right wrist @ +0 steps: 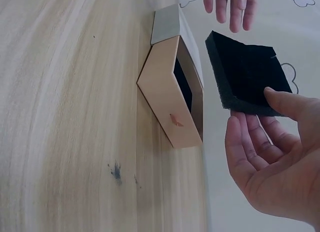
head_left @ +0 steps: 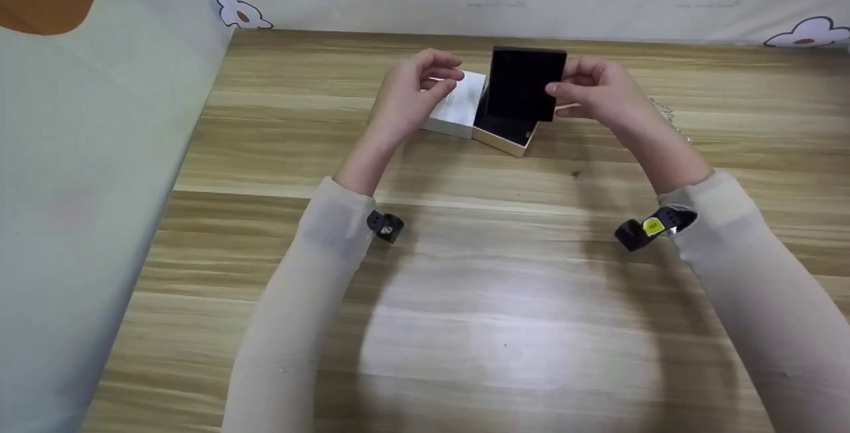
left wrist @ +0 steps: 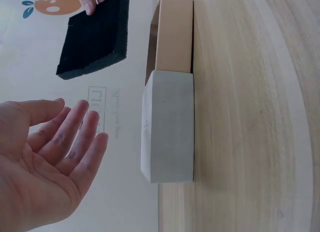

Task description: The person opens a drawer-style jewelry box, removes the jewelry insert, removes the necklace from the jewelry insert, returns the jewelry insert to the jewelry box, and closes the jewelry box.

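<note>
My right hand (head_left: 601,91) pinches a black foam pad (head_left: 524,84) by its edge, thumb on one face and fingers behind. The pad is held above a small drawer-style box whose peach inner tray (right wrist: 165,99) sticks partly out of its white sleeve (left wrist: 172,127). Something black lies inside the tray, and a small ribbon tab (right wrist: 176,121) is on its front end. Over the white sleeve hovers my left hand (head_left: 418,91), fingers loosely bent, holding nothing; in the left wrist view it is apart from both box and pad.
On the wooden table (head_left: 505,273), a thin silvery chain (head_left: 664,111) lies behind my right wrist, partly hidden. A pale cloth with printed flowers (head_left: 242,11) hangs at the back and left. A dark mark (right wrist: 116,172) shows on the tabletop near the box.
</note>
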### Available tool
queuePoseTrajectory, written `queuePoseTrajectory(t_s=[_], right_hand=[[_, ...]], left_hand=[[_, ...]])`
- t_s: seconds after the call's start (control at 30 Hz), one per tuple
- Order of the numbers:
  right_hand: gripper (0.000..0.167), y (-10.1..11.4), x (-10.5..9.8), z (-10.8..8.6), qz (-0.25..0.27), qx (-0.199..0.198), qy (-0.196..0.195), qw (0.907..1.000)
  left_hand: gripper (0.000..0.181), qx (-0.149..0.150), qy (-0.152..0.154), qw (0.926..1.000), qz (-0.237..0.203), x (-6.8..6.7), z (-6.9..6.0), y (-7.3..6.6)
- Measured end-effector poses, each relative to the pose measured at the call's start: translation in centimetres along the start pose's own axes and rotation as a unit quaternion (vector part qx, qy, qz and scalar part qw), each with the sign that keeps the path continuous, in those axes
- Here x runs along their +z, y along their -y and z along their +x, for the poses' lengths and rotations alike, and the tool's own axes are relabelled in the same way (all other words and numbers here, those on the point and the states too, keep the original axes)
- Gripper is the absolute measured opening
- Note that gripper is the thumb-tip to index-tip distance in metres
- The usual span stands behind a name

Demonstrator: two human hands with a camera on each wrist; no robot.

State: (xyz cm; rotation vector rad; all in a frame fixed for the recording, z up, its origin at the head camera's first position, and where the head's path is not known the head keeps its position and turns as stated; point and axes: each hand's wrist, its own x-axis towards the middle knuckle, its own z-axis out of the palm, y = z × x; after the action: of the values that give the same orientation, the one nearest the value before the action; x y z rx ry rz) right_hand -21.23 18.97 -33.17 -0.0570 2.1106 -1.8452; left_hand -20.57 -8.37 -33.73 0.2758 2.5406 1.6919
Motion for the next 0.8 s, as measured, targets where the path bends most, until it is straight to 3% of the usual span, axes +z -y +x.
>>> queuePoseTrajectory(t_s=[0.17, 0.37, 0.5, 0.67, 0.8], right_hand=[[0.006, -0.23, -0.09, 0.01, 0.011, 0.004, -0.003, 0.9999], [0.005, -0.46, -0.24, -0.01, 0.018, 0.007, -0.006, 0.9998], [0.006, -0.57, -0.3, 0.0, 0.013, 0.015, -0.012, 0.9997], [0.007, -0.78, -0.24, 0.13, -0.017, 0.028, -0.021, 0.9992], [0.008, -0.91, -0.11, 0.22, -0.028, 0.034, -0.023, 0.9988]], left_hand=[[0.032, -0.002, 0.01, 0.9995, 0.029, -0.07, -0.03, 0.19], [0.036, -0.03, 0.023, 0.9936, 0.107, -0.08, -0.14, 0.1], [0.039, -0.061, 0.035, 0.9801, 0.186, 0.09, -0.19, 0.05], [0.043, -0.064, 0.051, 0.9575, 0.276, 0.53, -0.05, 0.32], [0.044, -0.057, 0.052, 0.9473, 0.311, 0.86, 0.15, 0.71]])
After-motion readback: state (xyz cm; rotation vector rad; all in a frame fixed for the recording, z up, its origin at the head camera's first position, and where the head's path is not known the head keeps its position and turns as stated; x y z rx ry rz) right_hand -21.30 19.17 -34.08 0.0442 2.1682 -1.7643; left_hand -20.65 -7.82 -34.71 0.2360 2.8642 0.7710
